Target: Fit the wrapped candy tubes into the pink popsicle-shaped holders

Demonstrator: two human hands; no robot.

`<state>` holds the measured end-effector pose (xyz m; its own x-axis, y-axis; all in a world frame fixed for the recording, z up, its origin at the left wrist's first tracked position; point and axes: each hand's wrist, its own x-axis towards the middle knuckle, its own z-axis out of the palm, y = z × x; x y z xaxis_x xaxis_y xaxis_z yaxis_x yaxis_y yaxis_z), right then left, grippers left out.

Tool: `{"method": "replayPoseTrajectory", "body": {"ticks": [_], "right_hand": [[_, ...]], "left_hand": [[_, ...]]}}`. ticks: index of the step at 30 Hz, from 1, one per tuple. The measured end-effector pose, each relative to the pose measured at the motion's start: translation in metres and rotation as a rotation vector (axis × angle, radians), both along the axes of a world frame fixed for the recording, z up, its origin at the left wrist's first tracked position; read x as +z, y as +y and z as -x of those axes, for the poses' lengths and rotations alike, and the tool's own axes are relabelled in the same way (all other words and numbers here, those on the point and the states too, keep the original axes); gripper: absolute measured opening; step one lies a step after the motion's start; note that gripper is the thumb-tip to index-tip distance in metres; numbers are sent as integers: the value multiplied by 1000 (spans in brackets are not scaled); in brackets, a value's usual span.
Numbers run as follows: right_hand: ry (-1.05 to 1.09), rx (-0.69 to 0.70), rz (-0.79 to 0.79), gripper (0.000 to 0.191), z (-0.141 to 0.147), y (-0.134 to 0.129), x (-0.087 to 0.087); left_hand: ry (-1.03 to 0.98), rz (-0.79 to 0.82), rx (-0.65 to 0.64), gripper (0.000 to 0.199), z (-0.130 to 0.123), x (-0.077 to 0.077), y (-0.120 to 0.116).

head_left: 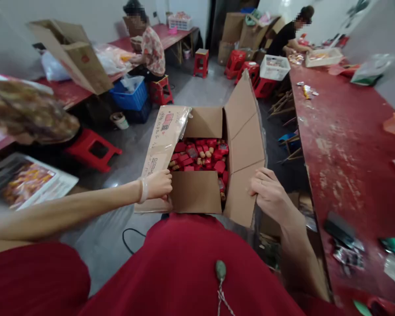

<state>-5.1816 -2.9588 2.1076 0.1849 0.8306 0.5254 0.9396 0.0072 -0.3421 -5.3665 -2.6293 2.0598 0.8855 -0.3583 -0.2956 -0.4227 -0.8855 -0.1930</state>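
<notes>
An open cardboard box (245,131) stands in front of me, its flaps folded outward. Inside lie several small red packets (200,154), some with tan pieces showing. My left hand (158,184), with a pale band at the wrist, is closed on the edge of the left flap, which bears printing and clear tape. On the other side, my right hand (266,191) grips the outer edge of the right flap near its front corner. The near flap lies between my two hands.
A long red table (342,162) runs along the right with small bags on it. Red stools (94,149) and a blue crate (130,94) stand on the left. Three other people sit at tables, at the left edge, back left and back right.
</notes>
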Motion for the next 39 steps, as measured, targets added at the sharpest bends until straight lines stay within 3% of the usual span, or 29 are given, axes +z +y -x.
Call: {"method": "replayPoseTrajectory", "body": {"ticks": [3,7,11,17,25,29,33,39], "right_hand": [[-4,2,-28,31,2,-12,6],[-6,-14,-130,32,6,-46,8],[11,-12,-136,31,8,-64,4],[-8,22,-140,30,-5,-39,14],[-39,41,-104,31,4,-14,31],[-55,19,-96,31,12,-15,28],[-81,21,-65,30,26,-17,19],[-109,14,-100,31,38,-38,2]], "left_hand": [[-16,-19,-21,31,1,8,-9],[-33,-34,-68,35,4,22,-33],[-42,-58,-88,38,9,23,-44],[10,-128,-95,34,3,19,-37],[7,-46,-91,39,5,33,-11],[-15,-67,-87,36,12,31,-7],[-52,-66,-84,36,23,19,-8],[-77,-61,-106,32,33,9,-18]]}}
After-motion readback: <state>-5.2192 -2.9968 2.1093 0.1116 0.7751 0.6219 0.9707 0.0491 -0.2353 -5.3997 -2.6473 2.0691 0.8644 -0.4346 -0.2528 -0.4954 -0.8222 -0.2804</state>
